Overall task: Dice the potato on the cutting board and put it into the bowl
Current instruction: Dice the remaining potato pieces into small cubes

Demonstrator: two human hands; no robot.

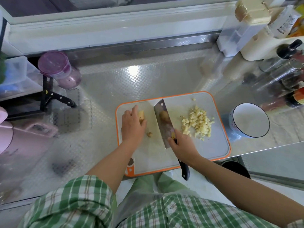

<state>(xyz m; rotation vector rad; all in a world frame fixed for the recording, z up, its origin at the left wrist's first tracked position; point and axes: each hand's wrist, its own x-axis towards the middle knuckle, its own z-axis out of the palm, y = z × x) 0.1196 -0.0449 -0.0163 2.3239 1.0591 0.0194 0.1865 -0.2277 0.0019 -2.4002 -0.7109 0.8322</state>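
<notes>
A white cutting board with an orange rim (220,145) lies on the steel counter. My left hand (131,125) presses down on an uncut potato piece (141,116) at the board's left side. My right hand (182,145) grips the black handle of a cleaver (164,124), whose blade stands between the potato piece and a heap of diced potato (197,123) on the board's right half. A small scrap (149,134) lies beside my left hand. The white bowl with a dark rim (240,134) stands just right of the board, with nothing visible inside.
A second black-handled knife (60,98) lies at the left beside a purple-lidded jar (57,69). A pink jug (19,139) sits at the near left. Bottles and metal containers (279,69) crowd the back right. The counter's front edge runs under the board.
</notes>
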